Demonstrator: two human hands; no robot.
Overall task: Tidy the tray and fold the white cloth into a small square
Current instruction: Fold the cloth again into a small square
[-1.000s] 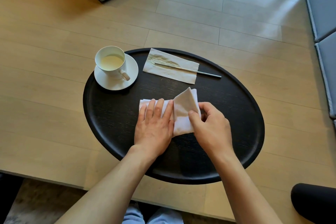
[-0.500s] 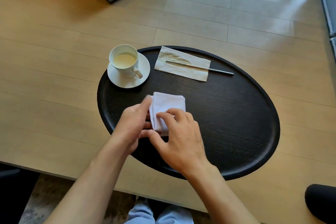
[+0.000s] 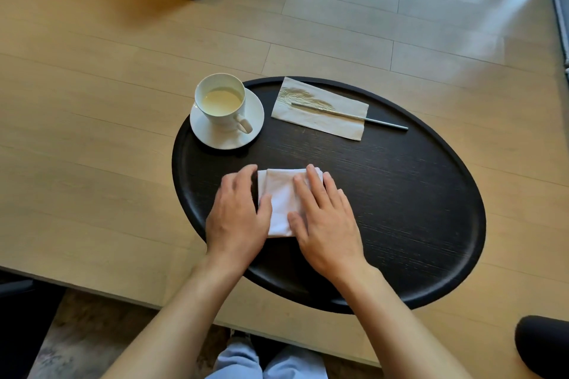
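Observation:
The white cloth (image 3: 281, 200) lies folded into a small square on the black oval tray (image 3: 415, 212), near its left front. My left hand (image 3: 238, 218) rests flat at the cloth's left edge, fingers apart. On the cloth's right half my right hand (image 3: 323, 218) presses down, palm flat. Neither hand grips anything. Parts of the cloth are hidden under both hands.
A white cup of pale drink (image 3: 221, 101) stands on a saucer (image 3: 255, 120) at the tray's back left. A beige napkin (image 3: 320, 109) with a metal stick (image 3: 369, 118) lies at the back. The tray sits on a light wooden table (image 3: 92, 132).
The right hand folded the cloth's raised flap over to the left. Both hands then flattened out on the small square.

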